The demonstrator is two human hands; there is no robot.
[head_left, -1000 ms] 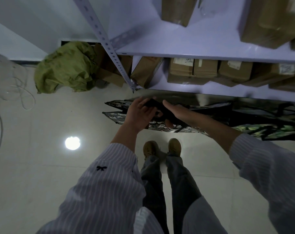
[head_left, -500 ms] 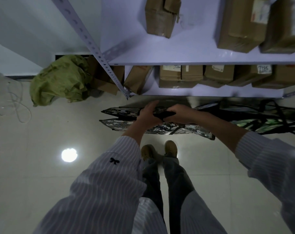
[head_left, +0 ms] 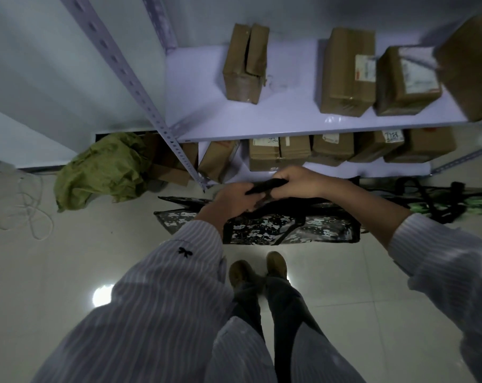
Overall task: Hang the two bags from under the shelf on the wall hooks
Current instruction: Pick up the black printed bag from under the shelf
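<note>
Black straps [head_left: 264,186] of the camouflage bag [head_left: 289,230] are gripped together by the left hand [head_left: 234,199] and right hand [head_left: 299,182], the bag hanging below them before the shelf [head_left: 261,125], the green bag [head_left: 480,201] lying further right.

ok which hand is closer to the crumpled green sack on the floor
Left. The left hand grips the black handles to the right of the green sack, apart from it; the right hand grips them too, farther right.

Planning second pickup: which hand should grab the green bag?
Right, probably: the green bag lies nearer the right hand; the left hand also grips the grey bag handles and could carry it.
</note>
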